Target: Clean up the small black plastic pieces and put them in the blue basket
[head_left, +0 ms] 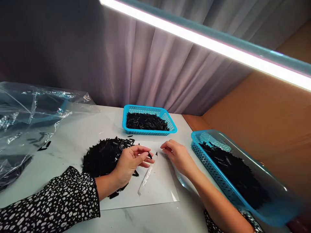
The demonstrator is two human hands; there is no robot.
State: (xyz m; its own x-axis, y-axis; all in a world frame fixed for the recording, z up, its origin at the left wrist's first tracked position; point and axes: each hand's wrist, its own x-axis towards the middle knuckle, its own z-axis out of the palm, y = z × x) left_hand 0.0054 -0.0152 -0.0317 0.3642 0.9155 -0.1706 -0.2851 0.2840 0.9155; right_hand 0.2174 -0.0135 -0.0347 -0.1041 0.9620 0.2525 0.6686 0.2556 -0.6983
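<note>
Left hand (130, 161) pinching a thin black strip (150, 155), maybe plastic, beside a matte heap (104, 155); right hand (177, 155) loosely curled, empty, near a clear sleeve (147, 176).

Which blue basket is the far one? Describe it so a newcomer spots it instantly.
On the white table, look past the loose black pile by the left hand, toward the grey curtain. The small blue basket sits there flat, holding black pieces. Unlike the larger basket at the right edge, it has no clear cover.
</note>
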